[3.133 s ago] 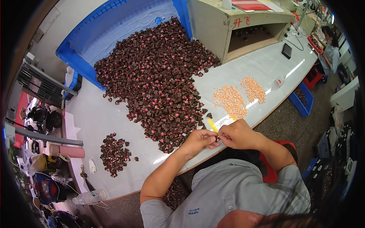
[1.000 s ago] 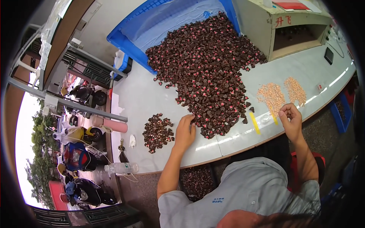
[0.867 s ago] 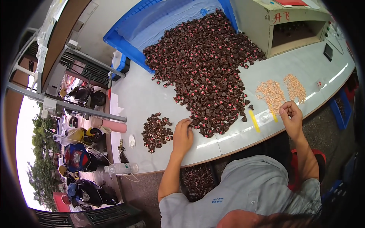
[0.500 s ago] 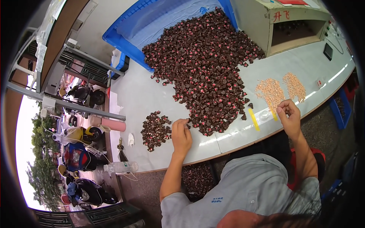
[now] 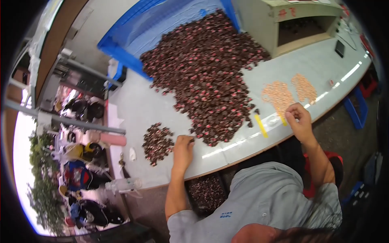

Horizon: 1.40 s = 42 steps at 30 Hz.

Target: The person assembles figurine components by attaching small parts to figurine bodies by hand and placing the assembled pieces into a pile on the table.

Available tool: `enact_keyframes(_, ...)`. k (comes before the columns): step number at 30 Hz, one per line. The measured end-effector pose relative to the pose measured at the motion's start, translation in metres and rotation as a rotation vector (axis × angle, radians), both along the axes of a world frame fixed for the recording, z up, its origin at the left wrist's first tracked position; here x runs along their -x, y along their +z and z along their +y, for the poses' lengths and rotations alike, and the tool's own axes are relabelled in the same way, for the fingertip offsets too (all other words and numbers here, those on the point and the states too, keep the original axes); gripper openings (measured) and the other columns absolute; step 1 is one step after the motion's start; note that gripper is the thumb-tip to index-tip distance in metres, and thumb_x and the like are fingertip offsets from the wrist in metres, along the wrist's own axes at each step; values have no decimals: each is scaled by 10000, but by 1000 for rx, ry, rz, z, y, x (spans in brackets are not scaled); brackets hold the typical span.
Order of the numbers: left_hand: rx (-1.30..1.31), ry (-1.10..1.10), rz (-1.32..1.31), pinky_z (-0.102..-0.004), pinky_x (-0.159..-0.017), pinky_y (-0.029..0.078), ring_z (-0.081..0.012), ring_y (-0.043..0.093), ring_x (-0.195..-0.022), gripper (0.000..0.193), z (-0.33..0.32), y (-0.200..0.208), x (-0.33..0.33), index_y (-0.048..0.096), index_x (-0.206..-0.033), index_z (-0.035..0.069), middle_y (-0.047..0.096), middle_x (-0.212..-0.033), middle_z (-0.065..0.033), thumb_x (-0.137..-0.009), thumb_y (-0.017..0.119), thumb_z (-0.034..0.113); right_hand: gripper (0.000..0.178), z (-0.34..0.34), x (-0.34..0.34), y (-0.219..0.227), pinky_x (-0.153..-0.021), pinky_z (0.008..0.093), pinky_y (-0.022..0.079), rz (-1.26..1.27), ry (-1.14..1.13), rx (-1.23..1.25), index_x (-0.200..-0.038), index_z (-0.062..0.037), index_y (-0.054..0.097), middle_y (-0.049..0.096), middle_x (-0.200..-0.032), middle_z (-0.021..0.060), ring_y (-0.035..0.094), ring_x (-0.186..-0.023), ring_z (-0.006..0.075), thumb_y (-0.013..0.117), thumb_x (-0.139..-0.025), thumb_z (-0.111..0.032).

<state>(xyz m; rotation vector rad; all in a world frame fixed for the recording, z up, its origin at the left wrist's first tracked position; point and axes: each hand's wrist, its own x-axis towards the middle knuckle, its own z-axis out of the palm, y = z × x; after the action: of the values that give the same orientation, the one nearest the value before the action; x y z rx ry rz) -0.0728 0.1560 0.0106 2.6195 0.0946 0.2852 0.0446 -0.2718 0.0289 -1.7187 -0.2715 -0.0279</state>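
Note:
My left hand (image 5: 183,154) is at the near left edge of a big heap of small dark pieces with pink spots (image 5: 210,77). Its thumb and fingers pinch one small dark piece (image 5: 192,140). Just left of it lies a smaller pile of dark pieces with pale bits (image 5: 157,143). My right hand (image 5: 300,122) is curled, thumb against fingertips, at the near end of a pile of tiny orange-beige pieces (image 5: 278,96). Whether a tiny piece is between those fingertips is too small to tell. A second orange-beige pile (image 5: 304,88) lies to its right.
A blue bin (image 5: 121,48) lies behind the heap, beside a grey-green box with an opening (image 5: 302,30). Yellow tape strips (image 5: 261,125) mark the pale tabletop (image 5: 133,97). A clear bottle (image 5: 123,184) lies at the left corner; a dark phone-like slab (image 5: 339,48) lies far right.
The whole view has shifted and turned a little. My left hand has drawn slightly back from the heap's edge with the dark piece. My right hand stays by the orange-beige pile.

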Motion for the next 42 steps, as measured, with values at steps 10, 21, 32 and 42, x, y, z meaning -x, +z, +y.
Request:
enact_keyframes(10, 474, -12, 72, -288, -783, 546, -200, 674, -936, 235, -37, 37, -7, 650, -1065, -17, 635, -1115, -127, -840, 649, -83, 82, -40, -5, -8, -560, 326, 478, -221, -15, 624, -926, -43, 631, 619, -664, 87, 617, -585, 207, 636, -847, -63)
enact_keyframes(21, 831, -612, 449, -252, -850, 536, -144, 667, -963, 216, -144, 35, -85, 684, -1066, -21, 643, -1119, -99, -852, 689, -55, 110, -27, 0, -9, -610, 442, 514, -333, 71, 774, -904, -79, 634, 663, -739, 135, 657, -680, 341, 617, -797, -67)
enact_keyframes(32, 1083, -728, 735, -251, -876, 523, -129, 677, -969, 241, -158, -1, -85, 661, -1115, -19, 676, -1074, -63, -877, 701, -15, 87, -24, -3, -7, -603, 436, 511, -271, 25, 832, -889, -82, 625, 663, -718, 123, 662, -675, 332, 625, -802, -89)
enact_keyframes(42, 1074, -703, 711, -244, -865, 522, -117, 669, -959, 228, -158, -1, -83, 659, -1106, -18, 676, -1065, -58, -881, 696, -15, 112, -26, -1, -3, -583, 403, 517, -224, 5, 864, -878, -67, 646, 644, -657, 103, 657, -610, 303, 634, -766, -70)
